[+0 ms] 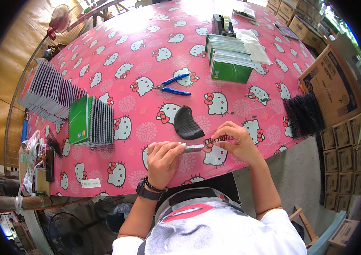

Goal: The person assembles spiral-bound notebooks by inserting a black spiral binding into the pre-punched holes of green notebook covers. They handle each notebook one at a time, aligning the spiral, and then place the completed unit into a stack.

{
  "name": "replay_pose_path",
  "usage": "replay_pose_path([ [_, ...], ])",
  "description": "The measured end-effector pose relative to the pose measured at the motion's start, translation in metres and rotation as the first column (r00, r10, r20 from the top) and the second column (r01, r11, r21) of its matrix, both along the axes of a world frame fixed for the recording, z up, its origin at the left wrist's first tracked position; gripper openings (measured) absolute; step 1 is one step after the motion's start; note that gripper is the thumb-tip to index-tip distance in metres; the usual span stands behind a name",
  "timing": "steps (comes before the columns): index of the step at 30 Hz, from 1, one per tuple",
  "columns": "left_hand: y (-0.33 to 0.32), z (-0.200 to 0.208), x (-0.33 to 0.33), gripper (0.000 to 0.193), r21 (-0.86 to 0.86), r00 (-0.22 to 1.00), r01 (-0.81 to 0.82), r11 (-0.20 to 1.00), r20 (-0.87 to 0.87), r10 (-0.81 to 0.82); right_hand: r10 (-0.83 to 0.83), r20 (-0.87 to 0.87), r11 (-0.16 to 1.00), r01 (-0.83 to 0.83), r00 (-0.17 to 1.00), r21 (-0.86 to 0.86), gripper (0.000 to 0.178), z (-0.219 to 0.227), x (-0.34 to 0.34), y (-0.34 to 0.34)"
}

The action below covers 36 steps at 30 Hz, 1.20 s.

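Note:
Near the table's front edge, my left hand (164, 158) is closed on a thin notebook (194, 148), which shows only edge-on as a narrow grey strip. My right hand (235, 142) pinches a dark spiral binding coil (223, 138) at the notebook's right end. How far the coil runs into the holes cannot be made out. Just beyond my hands lies a curved black ridged pad (187, 123). Farther off, blue-handled cutting pliers (174, 84) rest with their handles spread.
Spiral-bound notebooks (57, 93) stand in a row at left, with green-covered ones (80, 121) nearer. Another green stack (231, 63) sits far right, by a tape dispenser (223, 25). Black coils (303, 115) lie at the right edge beside a cardboard box (333, 85).

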State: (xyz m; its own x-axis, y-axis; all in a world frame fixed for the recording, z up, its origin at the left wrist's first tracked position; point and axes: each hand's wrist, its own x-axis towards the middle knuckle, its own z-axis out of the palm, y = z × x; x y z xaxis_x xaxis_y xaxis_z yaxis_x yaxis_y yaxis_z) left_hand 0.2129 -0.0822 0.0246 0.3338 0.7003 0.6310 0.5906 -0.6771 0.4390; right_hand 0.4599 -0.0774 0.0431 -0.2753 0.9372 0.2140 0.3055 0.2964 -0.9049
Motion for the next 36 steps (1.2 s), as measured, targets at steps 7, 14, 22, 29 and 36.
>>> replay_pose_path([
  [7, 0.0, 0.001, -0.001, 0.026, -0.005, 1.0, 0.009, 1.0, 0.011, -0.008, 0.095, 0.023, 0.995, -0.094, 0.995, -0.015, 0.02, 0.004, -0.001, 0.003],
  [14, -0.006, 0.007, 0.001, 0.025, -0.058, 1.0, -0.008, 0.998, -0.029, 0.006, 0.184, 0.02, 0.94, -0.17, 0.983, -0.295, 0.024, 0.012, 0.002, -0.004],
  [22, -0.007, 0.02, 0.028, 0.027, -0.169, 0.987, 0.105, 0.98, -0.099, -0.123, 0.2, 0.037, 0.96, -0.188, 0.979, -0.208, 0.024, 0.011, -0.001, -0.009],
  [29, -0.013, 0.025, 0.028, 0.024, -0.117, 0.987, 0.137, 0.984, -0.067, -0.146, -0.006, 0.391, 0.986, 0.071, 0.92, -0.152, 0.043, -0.013, -0.007, 0.032],
  [36, -0.011, 0.008, 0.018, 0.022, -0.12, 0.971, 0.176, 0.977, -0.142, -0.193, -0.029, 0.301, 1.0, 0.027, 0.953, 0.009, 0.031, -0.033, -0.034, 0.043],
])
